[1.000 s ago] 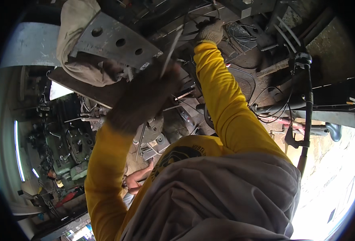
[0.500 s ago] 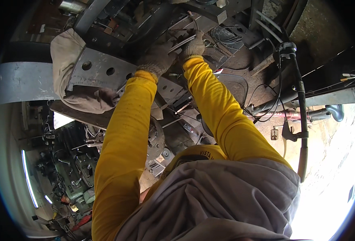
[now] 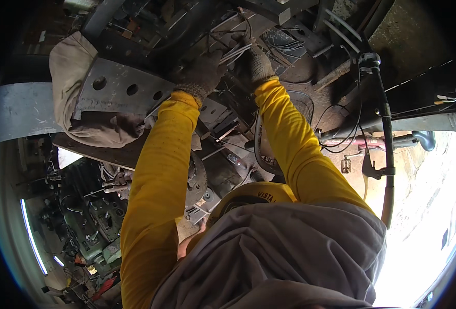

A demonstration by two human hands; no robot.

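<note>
- Reaching overhead, both gloved hands work in a tangle of pale wires point(image 3: 233, 51) near the upper centre of the frame, under what looks like a vehicle's underside.
- Left hand point(image 3: 203, 72) curls loosely beside the wires; whether it grips any is unclear.
- Right hand point(image 3: 258, 63) appears closed around the wire bundle.
- Judged step: sorting or freeing wires; next likely needs a careful, firm pull.
- Grey drilled metal plate point(image 3: 120, 92) draped with tan cloth point(image 3: 65, 62) sits at upper left, close by.
- Black hose point(image 3: 385, 118) hangs at right, well apart.
</note>
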